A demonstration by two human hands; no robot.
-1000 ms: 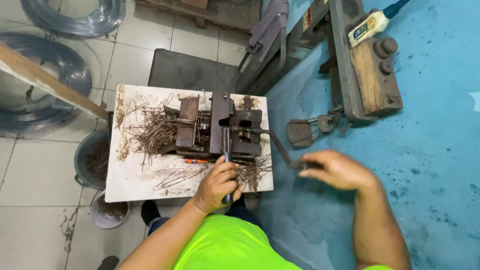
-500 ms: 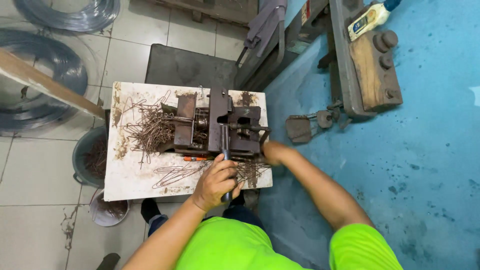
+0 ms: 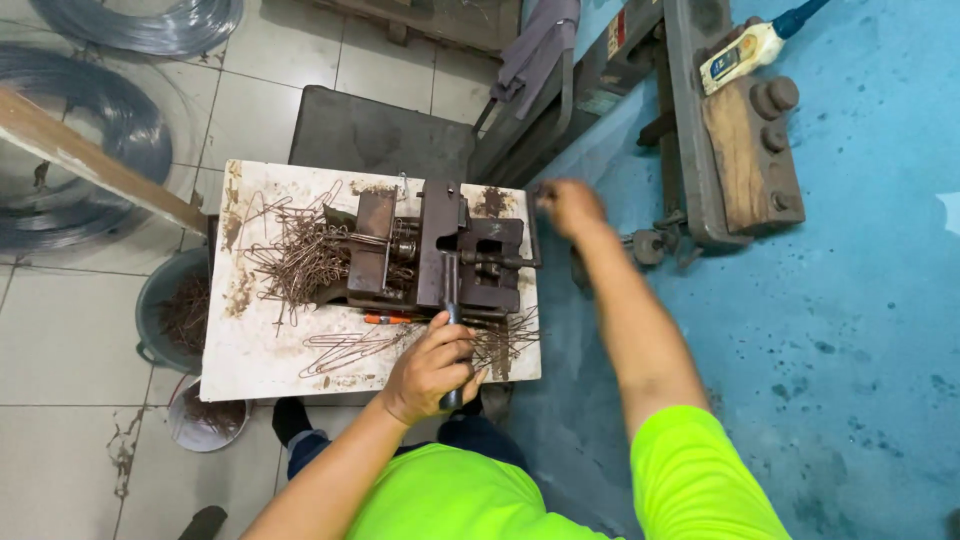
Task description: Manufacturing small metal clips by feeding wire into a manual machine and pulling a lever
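Note:
A rusty metal bending jig [image 3: 440, 250] is fixed on a small white table [image 3: 270, 360]. My left hand [image 3: 430, 370] is closed around the jig's dark front handle [image 3: 450, 300] at the table's near edge. My right hand [image 3: 570, 205] reaches past the table's far right corner and grips the end of the jig's side lever [image 3: 533, 240], which now stands toward the far side. A tangle of thin brown wire pieces [image 3: 300, 255] lies left of the jig. Flat bent wire shapes [image 3: 350, 345] lie beside my left hand.
A grey bucket [image 3: 170, 310] holding wire scraps and a small tin [image 3: 205, 420] stand left of the table. Wire coils [image 3: 70, 170] and a wooden plank [image 3: 90, 160] lie on the tiled floor. A heavy machine with a wood block [image 3: 750, 150] sits on the blue floor [image 3: 850, 300].
My right hand has swung the side lever from the near right of the jig round to its far right corner. My left hand stays on the front handle.

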